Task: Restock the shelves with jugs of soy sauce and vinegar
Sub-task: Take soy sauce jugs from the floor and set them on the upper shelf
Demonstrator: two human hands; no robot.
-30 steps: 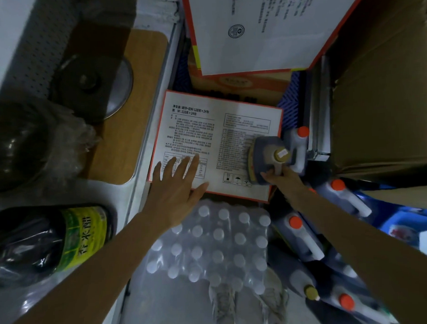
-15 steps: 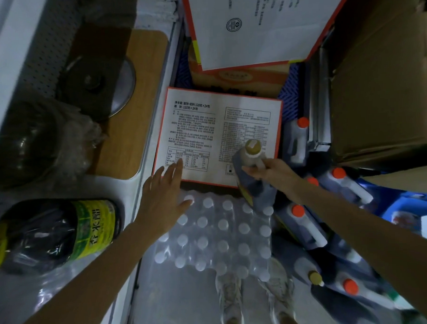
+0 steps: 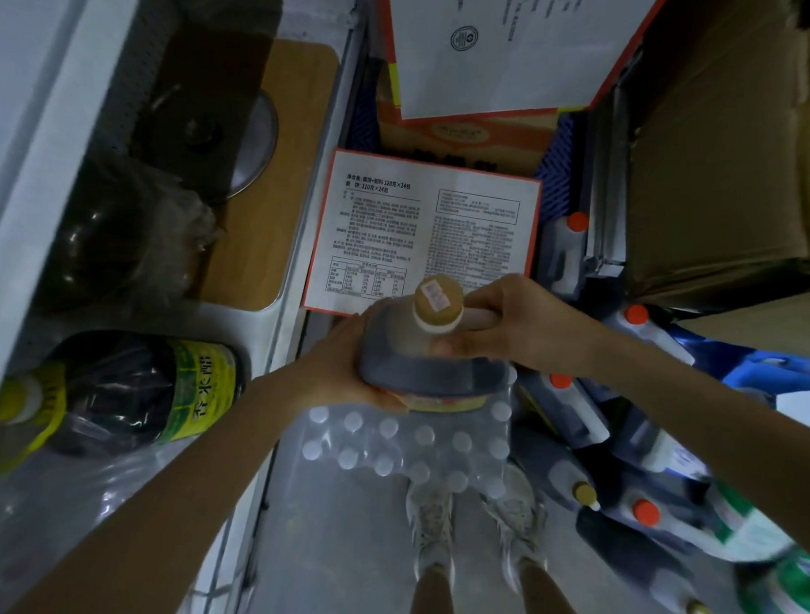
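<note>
Dark, glossy plastic makes up the dark jug [image 3: 423, 361], seen from the head camera straight down onto its rounded, squarish shoulders. It is topped by one tan screw cap [image 3: 439, 301] that carries a small pale sticker. The jug is held in the air between both hands, above a shrink-wrapped pack of bottles [image 3: 398, 440] and just beside the white metal shelf [image 3: 275, 320] on the left. The right hand [image 3: 509, 326] is wrapped round the pale handle by the neck, thumb pressed to the shoulder. The left hand [image 3: 345, 364] cups the jug's far side, fingers curled under its edge.

On the shelf, one dark vinegar jug [image 3: 121, 390] with a yellow-green label lies on its side in crinkled clear film. Beyond it are one rounded wooden board [image 3: 275, 182] and one shiny metal lid [image 3: 245, 133].

The pack shows well over a dozen round white caps. To the right, spare jugs [image 3: 576, 411] lie heaped: four orange caps can be counted, and one tan. One flat printed carton [image 3: 419, 233] edged in red sits ahead, with a brown corrugated box [image 3: 733, 157] at the right. Two pale, scuffed shoes [image 3: 431, 512] stand on the grey floor.
</note>
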